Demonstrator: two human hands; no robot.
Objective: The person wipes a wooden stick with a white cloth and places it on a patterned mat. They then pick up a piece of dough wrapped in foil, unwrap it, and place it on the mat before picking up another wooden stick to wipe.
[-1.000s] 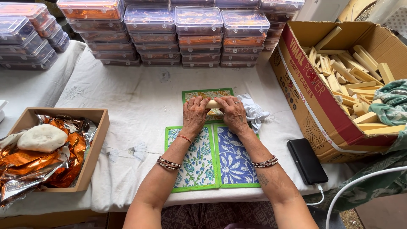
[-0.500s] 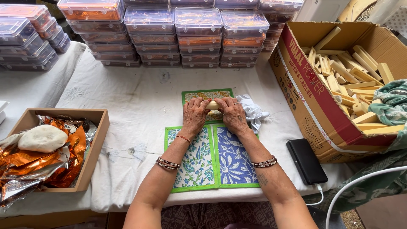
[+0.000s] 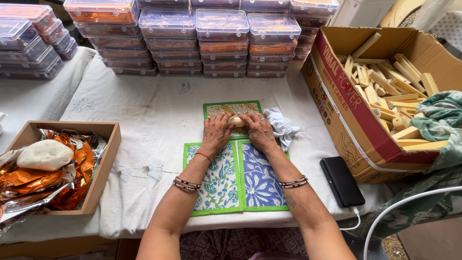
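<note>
My left hand (image 3: 216, 131) and my right hand (image 3: 259, 130) both rest palm down on a small pale roll of dough (image 3: 236, 121), which lies on a green-edged yellow patterned mat (image 3: 232, 109). Each hand covers one end of the roll; only its middle shows between the fingers. Nearer to me lie two more printed mats side by side, a teal-flowered one (image 3: 216, 180) and a blue-flowered one (image 3: 262, 180), under my forearms. A crumpled white cloth (image 3: 282, 124) sits just right of my right hand.
A wooden tray (image 3: 98, 171) at the left holds orange foil and a white dough lump (image 3: 44, 154). Stacked clear lidded boxes (image 3: 224, 36) line the back. A cardboard box (image 3: 356, 120) of pale sticks stands right; a black phone (image 3: 341, 181) lies beside it.
Both hands have shifted slightly over the dough roll on the yellow mat, pressing it between them; nothing else has moved.
</note>
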